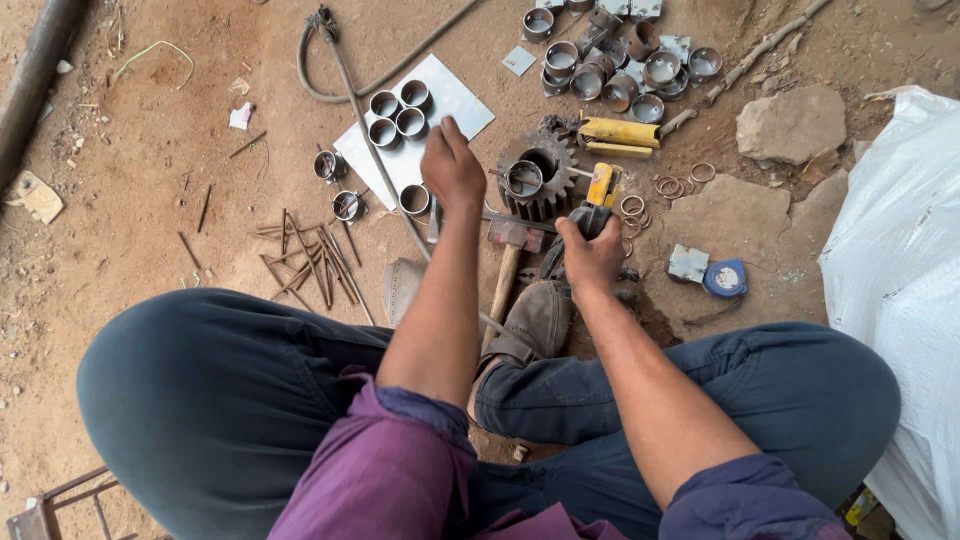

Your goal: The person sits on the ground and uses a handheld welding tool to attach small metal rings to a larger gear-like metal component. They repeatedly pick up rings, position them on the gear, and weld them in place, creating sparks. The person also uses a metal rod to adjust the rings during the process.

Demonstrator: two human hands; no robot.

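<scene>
A grey stone point(791, 124) lies on the dirt at the upper right, near a white plastic sack point(895, 270). A blue tape measure point(724, 278) lies on the ground just beside a small metal piece. Thin rusty rods point(310, 258) are scattered left.
</scene>
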